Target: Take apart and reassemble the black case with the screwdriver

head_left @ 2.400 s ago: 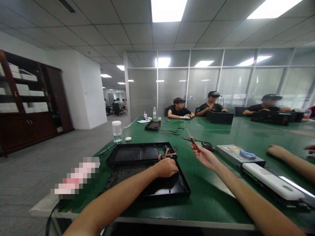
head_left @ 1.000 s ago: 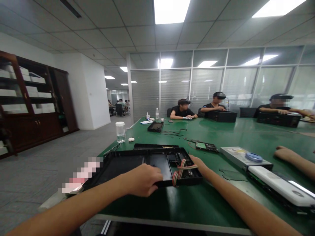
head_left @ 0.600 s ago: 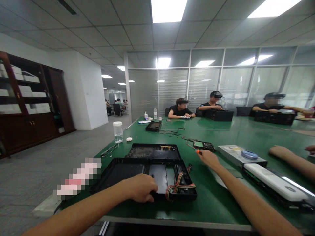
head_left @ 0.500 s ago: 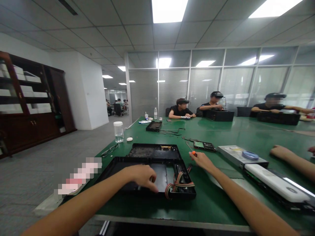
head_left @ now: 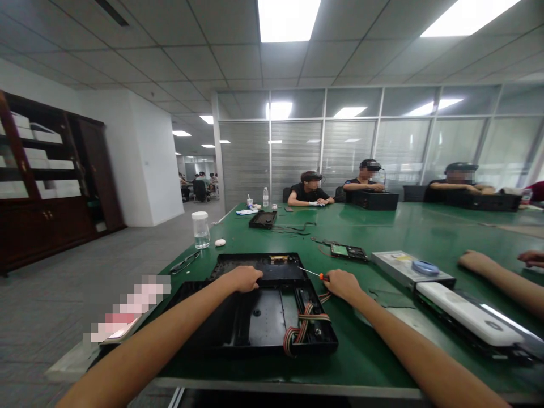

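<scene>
Right hand (head_left: pixel 344 283) pinching screwdriver (head_left: pixel 312 274), shaft pointing left toward black case (head_left: pixel 272 317); left hand (head_left: pixel 244 279) curled on its far edge.

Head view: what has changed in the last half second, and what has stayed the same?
The left hand moved from the black tray's near edge to its far edge. The right hand, holding the screwdriver, drew nearer the tray. The ribbon cable and jar stayed put.
</scene>
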Tool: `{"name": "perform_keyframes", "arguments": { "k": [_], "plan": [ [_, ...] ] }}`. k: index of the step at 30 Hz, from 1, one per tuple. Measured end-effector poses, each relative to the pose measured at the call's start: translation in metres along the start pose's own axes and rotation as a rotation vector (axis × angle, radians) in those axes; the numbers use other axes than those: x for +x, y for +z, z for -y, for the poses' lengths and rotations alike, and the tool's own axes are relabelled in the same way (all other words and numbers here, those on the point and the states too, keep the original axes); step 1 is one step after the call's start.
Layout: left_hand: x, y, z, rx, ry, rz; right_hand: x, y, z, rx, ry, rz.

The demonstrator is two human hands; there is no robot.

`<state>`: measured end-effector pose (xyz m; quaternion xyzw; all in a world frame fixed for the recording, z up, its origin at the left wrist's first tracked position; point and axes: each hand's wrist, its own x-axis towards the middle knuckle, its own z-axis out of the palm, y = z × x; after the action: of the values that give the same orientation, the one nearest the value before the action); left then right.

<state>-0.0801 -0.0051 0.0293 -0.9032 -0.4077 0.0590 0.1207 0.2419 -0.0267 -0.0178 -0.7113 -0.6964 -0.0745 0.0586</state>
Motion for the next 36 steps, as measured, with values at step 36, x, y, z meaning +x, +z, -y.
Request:
{"name": "perform_keyframes", "arguments": {
  "k": [36],
  "plan": [
    [0.049, -0.005, -0.068, -0.307, 0.390, -0.301, -0.004, -0.014, 0.023, 0.380, -0.049, -0.205]
  ]
}}
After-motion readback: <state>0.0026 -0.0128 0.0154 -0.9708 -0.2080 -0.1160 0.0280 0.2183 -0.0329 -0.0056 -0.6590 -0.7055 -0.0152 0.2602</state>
